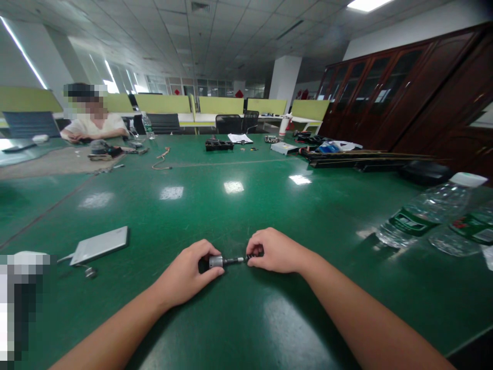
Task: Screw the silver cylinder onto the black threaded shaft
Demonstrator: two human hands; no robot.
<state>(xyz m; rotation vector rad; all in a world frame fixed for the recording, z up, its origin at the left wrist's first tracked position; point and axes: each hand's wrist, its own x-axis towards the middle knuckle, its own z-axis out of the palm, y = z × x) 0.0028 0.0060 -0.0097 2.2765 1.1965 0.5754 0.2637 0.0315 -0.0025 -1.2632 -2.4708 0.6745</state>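
Note:
My left hand [194, 270] grips a small grey metal cylinder with a thin shaft [216, 261], its thumb and fingers closed round the body. The shaft points right, toward my other hand, and its tip looks bright. Just beyond that tip, my right hand [271, 252] pinches a small dark ridged piece [252, 255], perhaps a spring or a screw; the fingers hide most of it. A narrow gap seems to lie between the tip and the piece. Both hands are low over the green tabletop [215, 318].
A silver flat box with a cable [100, 245] lies left, beside a small metal part [91, 272]. Water bottles [427, 216] stand right. Farther back are a black tray [219, 145], long dark bars [346, 158] and a seated person [96, 126].

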